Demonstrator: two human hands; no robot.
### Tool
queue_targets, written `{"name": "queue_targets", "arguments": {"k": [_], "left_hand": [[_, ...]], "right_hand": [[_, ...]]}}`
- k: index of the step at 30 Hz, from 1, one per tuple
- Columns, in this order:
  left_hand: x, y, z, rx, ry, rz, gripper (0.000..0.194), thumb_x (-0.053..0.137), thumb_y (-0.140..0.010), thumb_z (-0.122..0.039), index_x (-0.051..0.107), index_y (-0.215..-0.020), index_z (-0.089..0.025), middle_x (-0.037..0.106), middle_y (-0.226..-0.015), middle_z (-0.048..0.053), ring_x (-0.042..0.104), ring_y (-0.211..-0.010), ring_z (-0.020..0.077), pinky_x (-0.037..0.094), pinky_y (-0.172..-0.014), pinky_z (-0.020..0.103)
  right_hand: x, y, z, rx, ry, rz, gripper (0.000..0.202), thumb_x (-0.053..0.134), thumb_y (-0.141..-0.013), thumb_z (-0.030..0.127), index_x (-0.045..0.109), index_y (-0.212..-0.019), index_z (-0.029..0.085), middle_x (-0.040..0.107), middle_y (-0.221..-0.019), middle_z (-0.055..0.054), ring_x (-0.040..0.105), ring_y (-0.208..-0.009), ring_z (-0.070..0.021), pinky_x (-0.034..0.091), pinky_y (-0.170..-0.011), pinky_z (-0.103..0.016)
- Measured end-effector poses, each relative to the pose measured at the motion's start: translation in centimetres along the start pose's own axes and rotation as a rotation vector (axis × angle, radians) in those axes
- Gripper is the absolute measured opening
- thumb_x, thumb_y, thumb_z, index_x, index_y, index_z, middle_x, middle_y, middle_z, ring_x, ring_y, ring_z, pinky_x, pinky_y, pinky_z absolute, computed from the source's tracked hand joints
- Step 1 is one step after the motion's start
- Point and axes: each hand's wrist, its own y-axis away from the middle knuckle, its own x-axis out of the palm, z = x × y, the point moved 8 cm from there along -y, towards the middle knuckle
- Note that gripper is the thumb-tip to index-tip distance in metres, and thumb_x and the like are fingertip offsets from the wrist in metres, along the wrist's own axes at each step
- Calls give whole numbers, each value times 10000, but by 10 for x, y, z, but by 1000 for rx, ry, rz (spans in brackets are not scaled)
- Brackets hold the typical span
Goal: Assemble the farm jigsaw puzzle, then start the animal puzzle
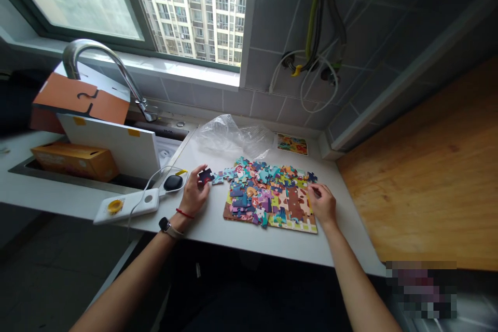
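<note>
My left hand (195, 193) holds a dark puzzle piece (205, 176) between thumb and fingers, left of the puzzle pile. Beside it, light blue pieces (218, 178) lie on the white counter. My right hand (322, 202) is at the right edge of the puzzle, its fingers curled together; whatever they may hold is too small to make out. Loose colourful pieces (252, 179) are heaped over the left and upper parts of the puzzle. Joined pieces with a brown figure (295, 203) show at its right. A dark blue piece (312, 177) lies just above my right hand.
Clear plastic wrap (229, 137) and a picture card (292, 144) lie behind the puzzle. A power strip (130, 206) with a cable is at left, by the sink holding boxes (75, 161) under a faucet (128, 75). A wooden panel (428, 176) stands at right.
</note>
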Motion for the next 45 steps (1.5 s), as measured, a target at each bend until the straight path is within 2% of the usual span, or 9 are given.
{"name": "queue_targets", "arguments": {"k": [3,7,14,18,27,33,36,41,45], "left_hand": [[0,-1,-4,15,-32,0,590,663,-941,-279,476,-1498,-227,657,-1426,165,752,-867,179,677,-738,348],[-1,1,-6,43,-95,-3,622,718,-935,-336,470,-1496,-234,688,-1387,163,743,-952,222,664,-729,360],[-3,3,-7,55,-171,-1,635,741,-946,-387,453,-1493,-243,699,-1376,158,739,-1039,267,664,-780,421],[0,4,-14,98,-215,21,638,748,-959,-362,444,-1511,-261,703,-1371,147,739,-1053,274,659,-784,422],[14,7,-25,176,-378,173,559,708,-991,-364,485,-1489,-239,691,-1347,148,715,-1162,324,637,-921,500],[23,0,-48,195,-449,153,519,685,-1003,-316,504,-1487,-264,584,-1496,170,571,-1412,399,480,-1170,676],[51,-2,-91,266,-404,190,475,679,-1011,-271,542,-1463,-313,564,-1535,143,489,-1504,406,467,-1186,695],[154,33,-178,531,-224,755,347,620,-1069,-319,619,-1414,-285,664,-1477,96,595,-1429,307,572,-1125,508],[205,59,-205,657,-249,868,416,645,-1061,-436,645,-1435,-253,517,-1658,94,501,-1522,329,490,-1210,507]], "right_hand": [[0,0,-2,5,-38,16,253,597,-943,441,719,-856,237,769,-925,-111,730,-867,-283,619,-838,-432],[8,-11,-2,-4,-78,92,280,594,-950,453,753,-908,226,779,-994,-117,743,-928,-285,619,-831,-420],[52,-62,2,-5,-55,237,360,779,-828,497,814,-1075,237,770,-1108,-112,738,-997,-302,591,-954,-434],[67,-68,1,28,-31,273,415,859,-757,499,823,-1087,250,742,-1090,-103,727,-986,-310,590,-944,-439],[59,-61,-3,110,-177,262,471,823,-797,604,779,-1060,216,699,-1099,-110,697,-815,-244,620,-833,-418],[56,-63,-13,194,-310,295,389,762,-834,573,756,-956,203,699,-845,-55,660,-745,-217,593,-750,-373],[53,-63,-18,258,-398,324,425,761,-818,603,707,-931,197,698,-809,-43,668,-701,-201,579,-670,-344],[37,-63,-11,364,-547,449,544,804,-796,561,693,-1190,201,681,-858,-11,668,-615,-160,569,-579,-302],[25,-41,-6,457,-556,677,487,819,-807,483,734,-1188,192,718,-852,-24,674,-632,-156,590,-630,-308]]}}
